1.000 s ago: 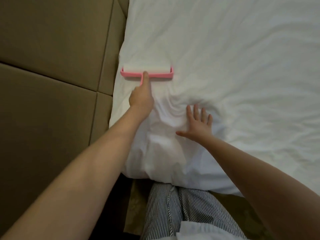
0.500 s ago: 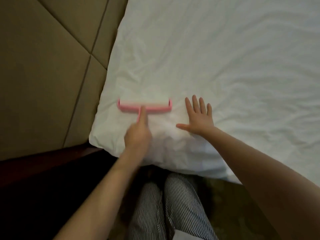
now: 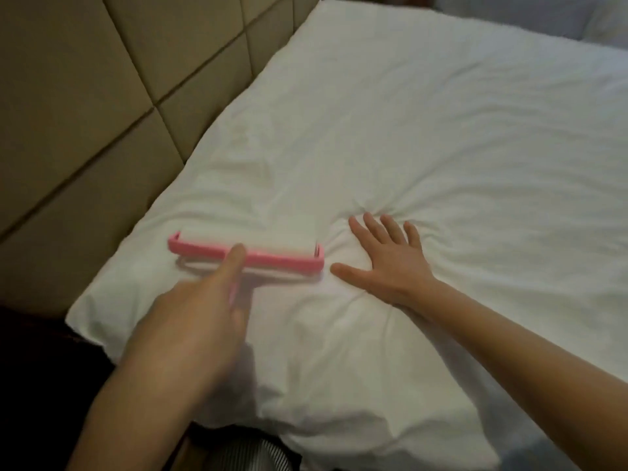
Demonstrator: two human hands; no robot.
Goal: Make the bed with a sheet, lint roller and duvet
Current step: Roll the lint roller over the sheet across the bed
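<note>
In the head view, the person is leaning over the near corner of the bed [image 3: 102, 317], where a white sheet [image 3: 441, 147] is lying over the mattress beside a tan padded headboard [image 3: 85, 113]. The left hand [image 3: 190, 321] is gripping the handle of the pink lint roller [image 3: 248, 254], with its forefinger lying along the handle up to the frame. Most of that hand is blurring, so the other fingers cannot be told exactly. The roller's white drum is resting on the sheet near the headboard side of the corner. The right hand [image 3: 387, 263] is lying flat just beside the roller's right end, fingers spread and straight. It is pressing the cloth down, and creases are fanning out from its fingertips. Striped trousers [image 3: 244, 457] are showing at the bottom edge. The step in hand is judged to be the lint rolling of the fitted sheet, with the duvet yet to come. The next stroke is calling for the flat hand to be pinning the fabric taut while the roller is travelling across the wrinkled patch, so the sheet is not bunching under the drum.
</note>
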